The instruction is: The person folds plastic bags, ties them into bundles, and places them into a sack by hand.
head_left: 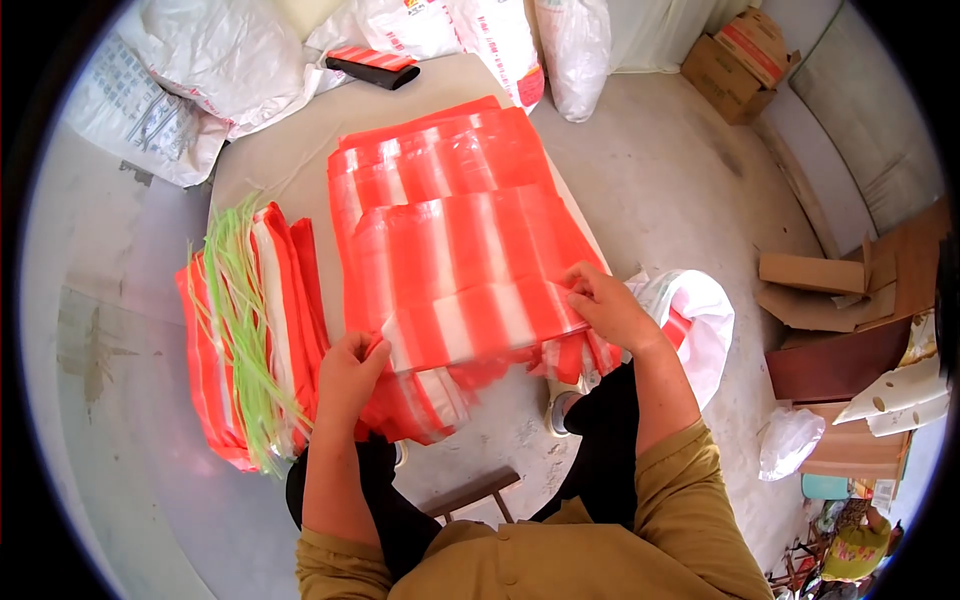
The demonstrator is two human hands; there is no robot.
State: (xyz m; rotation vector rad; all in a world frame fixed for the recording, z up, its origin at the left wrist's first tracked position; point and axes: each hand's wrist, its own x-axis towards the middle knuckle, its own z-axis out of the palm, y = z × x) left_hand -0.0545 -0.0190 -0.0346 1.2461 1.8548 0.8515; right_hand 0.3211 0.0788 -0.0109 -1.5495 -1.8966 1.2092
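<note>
Red-and-white striped plastic bags lie in a flat stack on the table, their lower part reaching over its near edge. My left hand pinches the near left corner of the top striped bag. At the near right corner, my right hand has its fingers closed on the same bag's edge. Beneath the hands, crumpled handle parts hang down. Left of the stack is a folded bundle of striped bags, with light green strips draped across it.
White sacks stand behind the table, near a dark folded roll. To the right are an open white sack, cardboard boxes and a clear plastic bag. Another person is at the far lower right.
</note>
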